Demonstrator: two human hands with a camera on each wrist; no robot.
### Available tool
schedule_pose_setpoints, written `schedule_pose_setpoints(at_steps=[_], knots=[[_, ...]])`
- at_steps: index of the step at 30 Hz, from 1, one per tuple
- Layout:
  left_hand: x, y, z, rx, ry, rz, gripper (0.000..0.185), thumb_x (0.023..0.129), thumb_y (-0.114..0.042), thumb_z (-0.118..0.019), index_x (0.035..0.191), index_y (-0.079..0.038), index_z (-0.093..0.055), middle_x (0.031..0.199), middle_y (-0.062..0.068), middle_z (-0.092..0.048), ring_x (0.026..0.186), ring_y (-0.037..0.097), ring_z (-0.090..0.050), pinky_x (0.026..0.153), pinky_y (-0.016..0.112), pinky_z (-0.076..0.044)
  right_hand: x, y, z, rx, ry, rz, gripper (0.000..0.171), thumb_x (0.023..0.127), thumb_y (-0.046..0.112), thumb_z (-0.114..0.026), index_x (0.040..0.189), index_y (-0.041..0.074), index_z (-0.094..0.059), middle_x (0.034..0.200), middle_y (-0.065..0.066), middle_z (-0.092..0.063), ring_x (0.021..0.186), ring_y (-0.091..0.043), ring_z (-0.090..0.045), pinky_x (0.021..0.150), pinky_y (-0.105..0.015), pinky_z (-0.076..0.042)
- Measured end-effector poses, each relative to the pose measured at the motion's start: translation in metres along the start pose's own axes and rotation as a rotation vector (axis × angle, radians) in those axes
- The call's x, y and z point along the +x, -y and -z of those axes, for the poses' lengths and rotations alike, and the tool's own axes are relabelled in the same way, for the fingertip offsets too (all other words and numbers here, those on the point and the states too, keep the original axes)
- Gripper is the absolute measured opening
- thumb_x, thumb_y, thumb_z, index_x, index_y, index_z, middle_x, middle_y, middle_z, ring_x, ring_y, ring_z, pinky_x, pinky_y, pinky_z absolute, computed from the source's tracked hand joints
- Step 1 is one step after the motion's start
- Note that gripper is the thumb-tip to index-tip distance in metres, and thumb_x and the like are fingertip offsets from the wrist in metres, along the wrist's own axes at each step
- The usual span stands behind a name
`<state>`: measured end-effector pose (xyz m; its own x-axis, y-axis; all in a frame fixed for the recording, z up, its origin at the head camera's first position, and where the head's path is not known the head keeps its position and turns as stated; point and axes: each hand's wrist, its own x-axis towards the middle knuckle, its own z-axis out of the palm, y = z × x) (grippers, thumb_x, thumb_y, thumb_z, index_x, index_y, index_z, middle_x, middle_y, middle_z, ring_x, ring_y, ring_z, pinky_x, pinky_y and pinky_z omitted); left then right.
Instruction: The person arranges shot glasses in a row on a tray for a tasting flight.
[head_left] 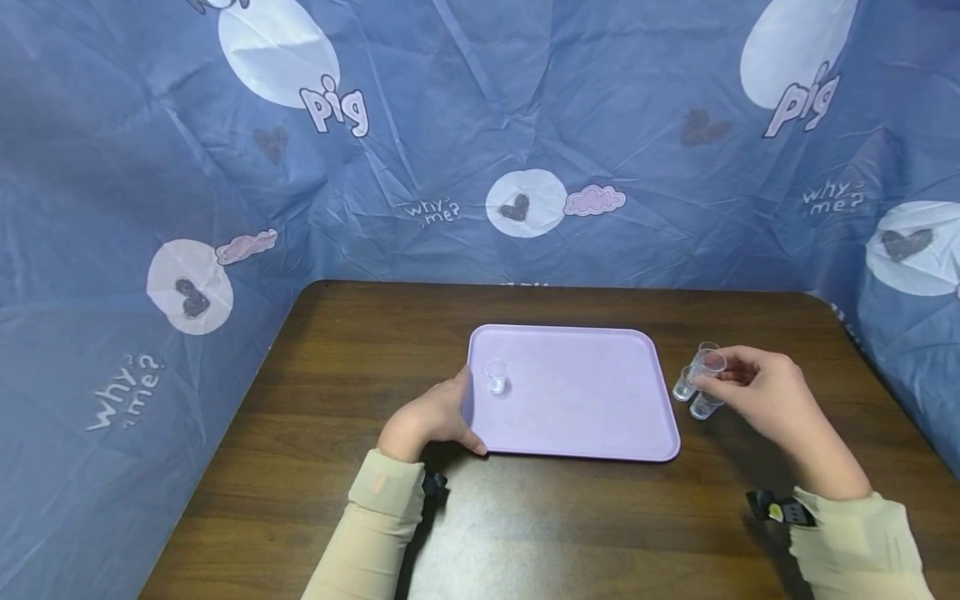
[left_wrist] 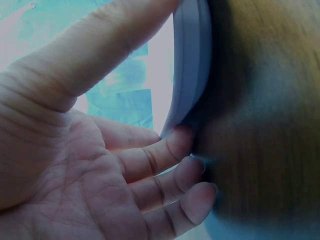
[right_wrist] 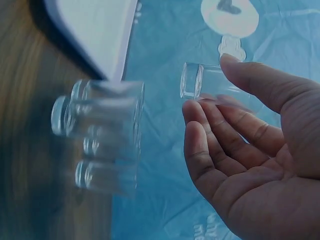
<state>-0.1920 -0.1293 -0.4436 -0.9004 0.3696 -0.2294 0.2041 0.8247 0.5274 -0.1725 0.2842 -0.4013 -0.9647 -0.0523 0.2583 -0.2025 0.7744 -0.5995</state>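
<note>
Wood-grain surface (head_left: 570,533) below you: right of the tray (head_left: 585,400), your right grip (head_left: 772,396) pinches a clear glass (right_wrist: 207,82), upright, beside standing glasses (head_left: 701,407); your left grip (head_left: 435,417), farther off, holds the tray's near-left corner.

From the head, looks forward and down from well back, taking in left hand (head_left: 431,417), right hand (head_left: 772,396), lilac tray (head_left: 577,392), wooden counter (head_left: 337,517) and printed blue backdrop (head_left: 450,125). From the left wrist, looks across the palm (left_wrist: 85,170), turned sideways and very near, toward the tray's rim (left_wrist: 189,65); shares that and the left hand with the head view. From the right wrist, also sideways and close, faces past the fingers (right_wrist: 197,150) toward clear shot glasses (right_wrist: 100,117); shares those, the right hand and part of the tray with the head view.
</note>
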Motion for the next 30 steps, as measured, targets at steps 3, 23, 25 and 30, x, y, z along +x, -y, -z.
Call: schedule_pose_setpoints(at_steps=[3, 23, 25, 30], knots=[[0.0, 0.001, 0.0, 0.0, 0.002, 0.002, 0.132, 0.045, -0.037, -0.09, 0.142, 0.004, -0.01, 0.134, 0.025, -0.036, 0.12, 0.031, -0.037, 0.098, 0.037, -0.031, 0.003, 0.007, -0.009, 0.014, 0.022, 0.021, 0.034, 0.071, 0.031, -0.077, 0.093, 0.007, -0.067, 0.077, -0.004, -0.064, 0.065, -0.017, -0.058, 0.05, -0.021, -0.047], [0.001, 0.001, 0.0, -0.008, -0.004, -0.013, 0.133, 0.045, -0.034, -0.091, 0.143, 0.003, -0.008, 0.134, 0.025, -0.036, 0.121, 0.03, -0.037, 0.099, 0.035, -0.029, 0.021, 0.047, -0.073, 0.216, 0.186, 0.084, 0.03, 0.07, 0.025, -0.079, 0.093, 0.008, -0.068, 0.081, 0.0, -0.065, 0.07, -0.013, -0.061, 0.059, -0.025, -0.05], [0.001, 0.001, 0.0, -0.011, -0.004, -0.016, 0.133, 0.045, -0.034, -0.091, 0.142, 0.004, -0.008, 0.134, 0.025, -0.036, 0.121, 0.031, -0.037, 0.1, 0.036, -0.029, 0.022, 0.051, -0.08, 0.21, 0.197, 0.095, 0.029, 0.07, 0.024, -0.079, 0.092, 0.009, -0.068, 0.08, 0.001, -0.065, 0.069, -0.012, -0.061, 0.058, -0.026, -0.05], [0.001, 0.003, 0.0, -0.005, 0.0, -0.017, 0.132, 0.046, -0.034, -0.09, 0.142, 0.005, -0.008, 0.135, 0.026, -0.035, 0.122, 0.032, -0.036, 0.1, 0.037, -0.029, 0.025, 0.063, -0.098, 0.22, 0.227, 0.113, 0.026, 0.07, 0.021, -0.079, 0.091, 0.01, -0.068, 0.078, 0.002, -0.065, 0.068, -0.01, -0.06, 0.059, -0.027, -0.05]])
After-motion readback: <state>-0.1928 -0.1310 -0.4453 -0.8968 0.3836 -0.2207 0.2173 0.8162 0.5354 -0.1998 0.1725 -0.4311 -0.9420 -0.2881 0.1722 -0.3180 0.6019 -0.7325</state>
